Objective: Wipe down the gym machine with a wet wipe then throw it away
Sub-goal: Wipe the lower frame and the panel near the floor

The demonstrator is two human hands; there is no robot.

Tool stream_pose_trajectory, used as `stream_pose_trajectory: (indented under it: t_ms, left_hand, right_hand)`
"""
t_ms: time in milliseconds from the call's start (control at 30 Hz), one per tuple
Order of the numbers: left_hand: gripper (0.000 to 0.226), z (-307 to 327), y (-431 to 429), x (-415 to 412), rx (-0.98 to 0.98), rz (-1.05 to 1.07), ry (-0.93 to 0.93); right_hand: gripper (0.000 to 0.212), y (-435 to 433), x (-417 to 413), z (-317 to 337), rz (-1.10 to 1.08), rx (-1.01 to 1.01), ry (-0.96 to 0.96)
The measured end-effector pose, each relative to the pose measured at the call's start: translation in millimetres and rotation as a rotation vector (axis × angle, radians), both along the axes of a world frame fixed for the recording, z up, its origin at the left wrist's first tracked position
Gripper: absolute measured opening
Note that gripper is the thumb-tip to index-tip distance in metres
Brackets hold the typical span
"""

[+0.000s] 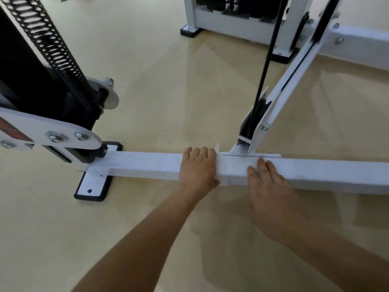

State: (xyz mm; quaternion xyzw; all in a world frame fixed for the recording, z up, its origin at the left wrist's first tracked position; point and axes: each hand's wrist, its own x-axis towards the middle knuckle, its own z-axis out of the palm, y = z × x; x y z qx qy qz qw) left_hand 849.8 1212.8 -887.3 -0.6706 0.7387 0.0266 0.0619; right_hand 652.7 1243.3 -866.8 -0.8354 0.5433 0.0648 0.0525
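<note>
Both hands, left hand [199,165] and right hand [268,182], press flat on the wet wipe [233,169] draped over the white base bar [145,165], beige floor [168,81] beneath

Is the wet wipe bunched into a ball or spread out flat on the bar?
Spread flat. The wet wipe drapes over the top and front of the white bar, between the left hand and right hand.

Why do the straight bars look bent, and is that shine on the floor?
Head view: the wide lens bows the white bar toward the edges; the glossy floor mirrors the frame; the wipe between the left hand and right hand blends into the white bar.
</note>
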Motion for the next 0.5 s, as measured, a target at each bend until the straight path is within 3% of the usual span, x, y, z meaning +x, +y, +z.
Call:
stream_pose_trajectory:
  t_ms: [133,200,300,400,500]
  left_hand:
    - [0.070,-0.9,3.3,26.2,-0.083,-0.045,-0.044]
    - [0.072,3.4,9.6,63.9,-0.057,0.018,-0.088]
    - [0.070,7.5,15.3,86.3,-0.049,0.099,-0.138]
    - [0.068,3.9,16.4,53.0,-0.061,0.098,-0.174]
    - [0.068,-10.4,16.7,-3.3,-0.159,-0.027,-0.044]
  right_hand:
    - [0.073,-2.2,-13.6,3.9,0.046,-0.004,-0.018]
    - [0.061,-1.1,-21.3,4.1,0.051,-0.006,-0.033]
    - [0.064,1.5,-17.8,11.2,0.025,-0.016,-0.024]
    - [0.076,8.9,1.8,20.7,-0.017,0.056,-0.007]
    - [0.071,17.6,17.6,17.3,-0.034,0.089,-0.054]
